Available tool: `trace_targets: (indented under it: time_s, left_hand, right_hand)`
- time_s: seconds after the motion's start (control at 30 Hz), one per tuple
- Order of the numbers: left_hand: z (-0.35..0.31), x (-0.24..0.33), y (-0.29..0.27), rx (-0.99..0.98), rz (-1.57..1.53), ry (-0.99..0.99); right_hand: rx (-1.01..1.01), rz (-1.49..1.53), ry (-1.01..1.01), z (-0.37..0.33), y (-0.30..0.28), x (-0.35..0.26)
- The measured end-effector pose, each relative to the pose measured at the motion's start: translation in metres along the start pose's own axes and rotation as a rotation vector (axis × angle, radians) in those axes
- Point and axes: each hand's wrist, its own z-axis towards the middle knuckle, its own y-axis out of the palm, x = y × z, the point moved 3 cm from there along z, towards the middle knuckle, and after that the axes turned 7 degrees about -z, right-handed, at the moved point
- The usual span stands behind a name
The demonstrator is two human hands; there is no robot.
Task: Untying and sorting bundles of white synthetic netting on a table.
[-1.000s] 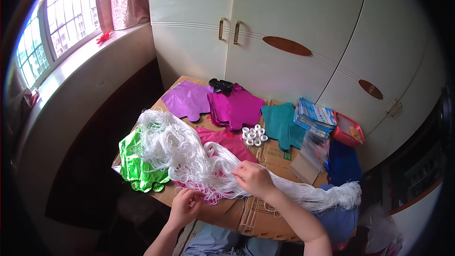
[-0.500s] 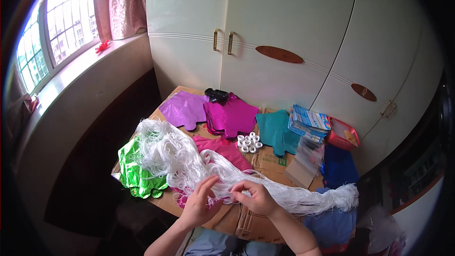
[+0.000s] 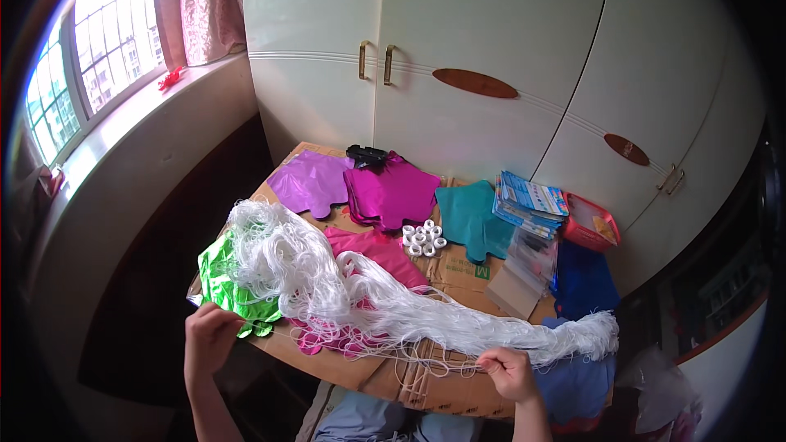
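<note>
A large hank of loose white string point(image 3: 393, 315) lies across the cardboard-covered table point(image 3: 385, 376), its thick bunched end at the right. My left hand point(image 3: 210, 340) is closed in a pinch off the front left edge, beside a green foil sheet point(image 3: 225, 286); a thin strand of string seems to run from its fingertips. Near the front right, my right hand point(image 3: 508, 372) pinches string, with loose loops hanging just left of its fingers. Under the hank lies a pink foil sheet point(image 3: 377, 250), partly covered.
Behind the hank are a purple foil sheet point(image 3: 311, 184), magenta sheets point(image 3: 393, 192), a teal sheet point(image 3: 479, 221) and several small white rolls point(image 3: 423, 239). Printed blue-and-white packets point(image 3: 532, 200), clear bags point(image 3: 528, 262) and a red basket point(image 3: 591, 225) stand at the right. White cabinets point(image 3: 483, 24) rise behind.
My hands were close together over the middle of the hank. They have moved wide apart, the left one to the front left, the right one to the right.
</note>
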Motion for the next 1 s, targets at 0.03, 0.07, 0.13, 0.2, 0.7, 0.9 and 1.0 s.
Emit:
trace_targets:
  time_s: [0.03,0.07,0.13,0.2,0.7,0.9,1.0]
  left_hand:
    - [-0.002,-0.008,-0.007,0.05,-0.025,-0.031]
    - [-0.003,-0.012,-0.013,0.071,-0.041,-0.019]
    - [-0.005,-0.013,-0.027,0.07,-0.057,-0.056]
    - [-0.005,-0.016,-0.029,0.019,-0.013,-0.057]
    - [-0.023,0.146,0.097,-0.718,-0.696,0.513]
    - [-0.03,0.088,0.07,-0.63,-0.815,0.09]
    - [-0.038,0.07,0.08,-0.626,-0.878,-0.065]
  right_hand:
    - [0.035,-0.063,0.011,-0.003,-0.005,0.005]
    - [0.07,-0.126,0.022,-0.006,-0.011,0.01]
    - [0.221,-0.184,0.112,-0.012,-0.026,0.022]
    - [0.377,-0.328,0.241,-0.019,-0.043,0.03]
    - [-0.484,0.491,-0.545,0.016,0.118,-0.068]
    - [-0.6,0.612,-0.251,0.013,0.094,-0.046]
    - [-0.618,0.816,0.018,0.007,0.088,-0.024]
